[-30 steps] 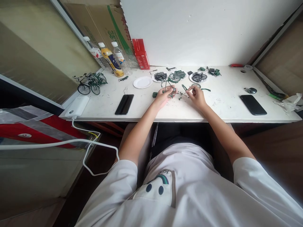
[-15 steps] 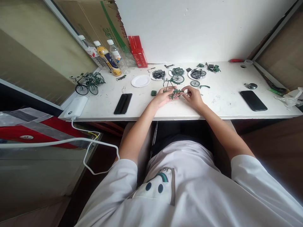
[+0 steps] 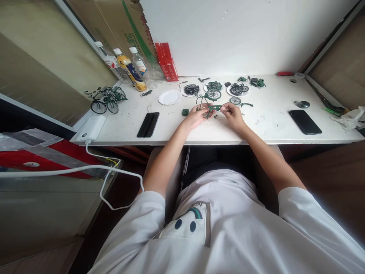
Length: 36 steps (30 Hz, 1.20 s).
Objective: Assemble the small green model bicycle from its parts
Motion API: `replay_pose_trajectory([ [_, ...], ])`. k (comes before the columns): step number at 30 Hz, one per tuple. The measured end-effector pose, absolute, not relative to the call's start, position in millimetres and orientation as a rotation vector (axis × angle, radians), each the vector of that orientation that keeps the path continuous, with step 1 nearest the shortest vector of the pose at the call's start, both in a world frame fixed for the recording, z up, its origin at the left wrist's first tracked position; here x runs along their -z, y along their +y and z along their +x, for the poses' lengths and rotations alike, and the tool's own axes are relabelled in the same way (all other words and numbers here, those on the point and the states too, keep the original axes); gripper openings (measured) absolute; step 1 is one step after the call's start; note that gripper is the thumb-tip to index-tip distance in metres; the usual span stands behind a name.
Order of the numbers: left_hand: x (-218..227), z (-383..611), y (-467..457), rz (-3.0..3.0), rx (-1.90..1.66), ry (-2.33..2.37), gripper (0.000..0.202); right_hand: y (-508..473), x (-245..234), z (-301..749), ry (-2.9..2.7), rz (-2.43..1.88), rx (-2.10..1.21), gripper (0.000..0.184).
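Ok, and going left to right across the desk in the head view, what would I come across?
Model bicycles, glossy phone, left hand, small green bicycle part, right hand, curved green strip, black phone, crumpled white tissue.

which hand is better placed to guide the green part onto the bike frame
Probably the right hand: its fingers pinch the green part by one end, right beside the bike frame. The left hand is taken up with holding that frame, so it seems better suited to steadying.
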<state>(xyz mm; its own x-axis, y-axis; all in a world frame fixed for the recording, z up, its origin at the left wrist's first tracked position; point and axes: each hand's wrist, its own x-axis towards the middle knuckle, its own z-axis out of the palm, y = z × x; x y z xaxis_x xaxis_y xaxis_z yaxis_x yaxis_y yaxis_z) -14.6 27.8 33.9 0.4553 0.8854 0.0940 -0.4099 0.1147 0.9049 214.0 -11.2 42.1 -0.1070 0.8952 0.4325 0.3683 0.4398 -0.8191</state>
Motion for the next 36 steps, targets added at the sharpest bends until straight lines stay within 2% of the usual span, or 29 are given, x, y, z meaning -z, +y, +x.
replay_pose_trajectory([
  [12,-35,-13,24,1.101,-0.939,0.532,0.038,-9,-30,215,-1.850,-1.070,-0.613,0.074],
  [25,-32,-13,27,1.174,-0.887,0.540,0.040,-11,-28,216,-1.951,-1.149,-0.339,0.069],
  [36,-37,-12,22,1.242,-0.838,0.589,0.042,-14,-30,215,-1.991,-1.163,-0.304,0.063],
])
